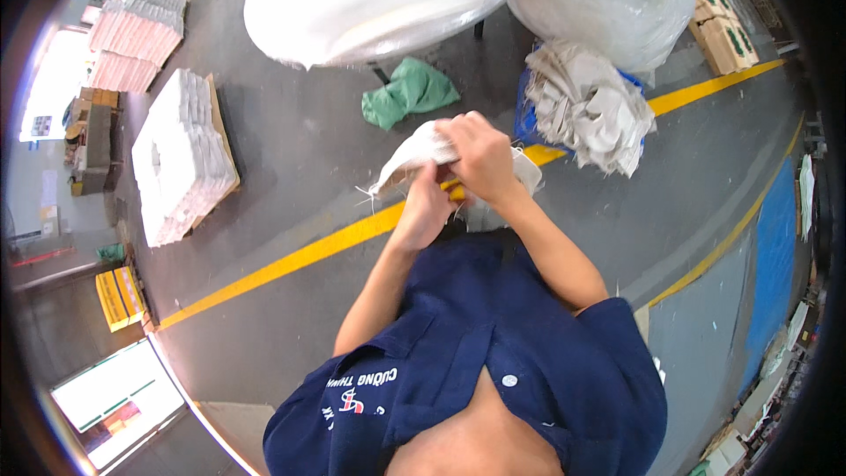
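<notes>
A white cloth with frayed threads at its edges is bunched up in front of my body. My right hand grips it from above, fingers closed over the upper fold. Just below and to the left, my left hand pinches its lower edge. Part of the cloth hangs out to the right behind my right wrist. The two hands are close together, and their fingertips are partly hidden by each other and the fabric.
A crumpled green sack lies on the floor ahead. At right, a blue container is heaped with greyish cloths. Large white wrapped bundles stand beyond. White stacks are at left. A yellow line crosses the floor.
</notes>
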The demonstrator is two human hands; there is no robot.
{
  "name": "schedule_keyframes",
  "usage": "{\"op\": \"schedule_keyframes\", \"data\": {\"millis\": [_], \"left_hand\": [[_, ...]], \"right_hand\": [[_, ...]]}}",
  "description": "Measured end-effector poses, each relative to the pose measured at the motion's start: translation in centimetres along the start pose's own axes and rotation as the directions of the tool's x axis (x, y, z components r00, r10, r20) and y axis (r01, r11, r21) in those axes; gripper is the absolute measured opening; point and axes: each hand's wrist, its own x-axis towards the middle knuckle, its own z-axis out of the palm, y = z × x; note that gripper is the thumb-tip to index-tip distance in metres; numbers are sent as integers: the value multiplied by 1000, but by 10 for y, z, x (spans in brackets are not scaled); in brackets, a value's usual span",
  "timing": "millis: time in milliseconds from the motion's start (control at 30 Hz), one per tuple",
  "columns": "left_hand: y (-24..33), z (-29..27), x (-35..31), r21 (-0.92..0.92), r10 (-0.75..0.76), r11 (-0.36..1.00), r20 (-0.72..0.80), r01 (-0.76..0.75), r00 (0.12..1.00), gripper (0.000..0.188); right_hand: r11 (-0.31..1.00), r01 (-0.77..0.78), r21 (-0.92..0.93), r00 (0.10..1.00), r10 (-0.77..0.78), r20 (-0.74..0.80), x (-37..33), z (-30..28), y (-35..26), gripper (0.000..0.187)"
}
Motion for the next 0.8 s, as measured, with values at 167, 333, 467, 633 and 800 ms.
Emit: {"op": "schedule_keyframes", "data": {"millis": [167, 333, 467, 633, 800], "left_hand": [[-1, -38, 12, -72, 197, 970, -326, -232, 925, 34], [25, -55, -3, -108, 217, 955, -381, -276, 899, 42], [55, -53, -18, -114, 241, 958, -180, -264, 954, 42], [70, -45, -50, 77, 358, 934, -214, -350, 909, 47], [98, -57, -72, 35, 445, 896, -75, -443, 893, 54]], "right_hand": [[992, -105, 76, 987, 95, 128, -45, 26, -27, 30], [681, -693, 238, 627, 405, 666, -122, 10, 18, 40], [-312, -940, 137, -74, 579, 812, -224, 54, 81, 78], [-895, -440, 73, -256, 204, 945, -178, 144, 66, 90], [-873, -463, 155, 29, 160, 987, -156, 254, 42, 71]]}}
